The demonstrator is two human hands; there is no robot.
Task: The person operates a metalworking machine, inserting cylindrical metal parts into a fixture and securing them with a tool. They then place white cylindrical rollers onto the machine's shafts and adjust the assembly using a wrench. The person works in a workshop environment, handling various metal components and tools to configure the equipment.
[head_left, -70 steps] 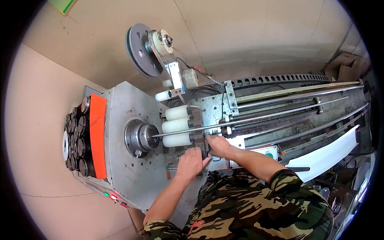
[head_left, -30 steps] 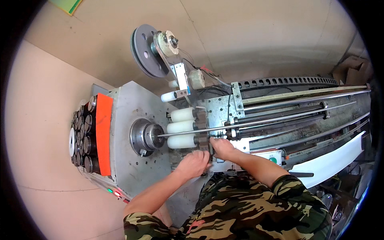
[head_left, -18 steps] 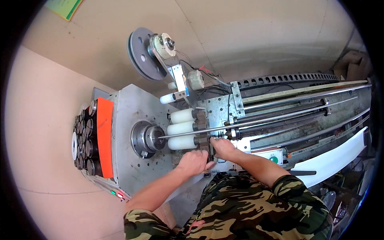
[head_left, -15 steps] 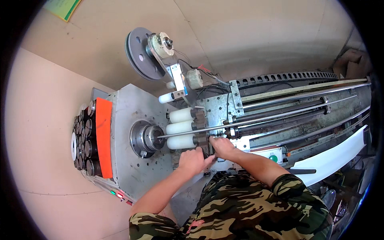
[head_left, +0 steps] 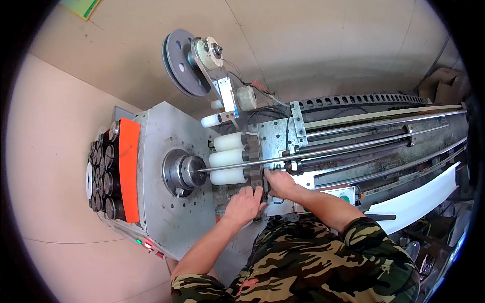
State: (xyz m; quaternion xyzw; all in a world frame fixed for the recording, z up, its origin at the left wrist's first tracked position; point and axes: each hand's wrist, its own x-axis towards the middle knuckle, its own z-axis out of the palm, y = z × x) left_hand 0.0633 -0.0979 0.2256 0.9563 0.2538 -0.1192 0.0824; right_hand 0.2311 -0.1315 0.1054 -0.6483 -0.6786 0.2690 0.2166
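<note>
My left hand (head_left: 243, 206) reaches the near end of a dark metal bracket (head_left: 254, 160). Its fingers are bent, the thumb close to the index finger, and whatever lies between them is hidden. Just right of it, my right hand (head_left: 281, 184) is closed against the same bracket's edge, its fingertips around something dark that I cannot make out. Three white rollers (head_left: 228, 158) stick out leftward from the bracket. Over the middle of them runs a long thin metal rod (head_left: 237, 165), its left end in a round steel chuck (head_left: 193, 170).
A grey machine housing (head_left: 156, 151) stands left, beside an orange panel (head_left: 130, 171) and stacked dark cylinders (head_left: 112, 187). Above the rollers hangs a grey reel (head_left: 184, 63). Guide rails (head_left: 384, 117) run right. A curved white sheet (head_left: 417, 199) lies at the near right.
My left hand has shifted slightly, its thumb drawn in from pointing toward the right hand. The right hand stays at the bracket. The whole view has tilted a little.
</note>
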